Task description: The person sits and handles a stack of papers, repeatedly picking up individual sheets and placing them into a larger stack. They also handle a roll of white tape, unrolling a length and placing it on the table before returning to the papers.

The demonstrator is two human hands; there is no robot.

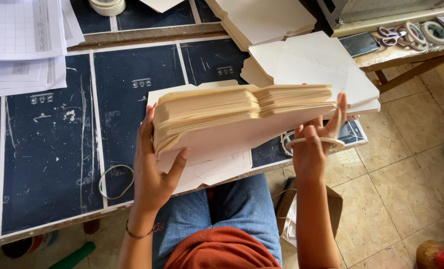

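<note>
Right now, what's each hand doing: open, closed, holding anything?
Left hand: closed on the left end of the stack of cream paper sheets.
Right hand: supports the stack's right end, a rubber band looped over its fingers.

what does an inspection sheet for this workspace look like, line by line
surface: dark blue worktable top with white lines, scuffed.
job's things: thick stack of cream die-cut paper sheets held on edge above the table; white rubber band looped over the right-hand fingers.
clutter: loose rubber band ring, flat cream paper piles, printed white forms, tape rolls and scissors on the side bench.
grippers: left hand grips the stack's left end; right hand supports its right end.
cables: nothing seen.
surroundings: beige tiled floor, brown cardboard box beside the knees.
</note>
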